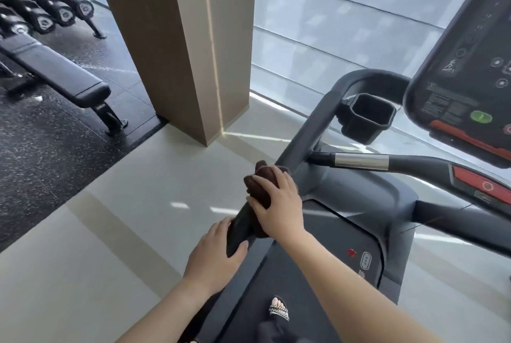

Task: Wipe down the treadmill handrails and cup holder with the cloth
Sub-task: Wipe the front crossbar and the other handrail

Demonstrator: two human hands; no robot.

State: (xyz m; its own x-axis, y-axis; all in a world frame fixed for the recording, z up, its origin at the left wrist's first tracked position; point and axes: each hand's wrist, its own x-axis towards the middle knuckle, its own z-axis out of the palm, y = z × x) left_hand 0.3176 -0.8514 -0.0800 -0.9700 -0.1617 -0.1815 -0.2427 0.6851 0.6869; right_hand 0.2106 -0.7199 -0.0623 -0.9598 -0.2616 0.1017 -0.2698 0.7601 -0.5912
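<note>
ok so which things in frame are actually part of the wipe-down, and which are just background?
In the job: brown cloth, held on the rail by the right hand; handrail, its end gripped by the left hand; cup holder; front bar.

Just there: dumbbell rack; weight bench; pillar; console.
</note>
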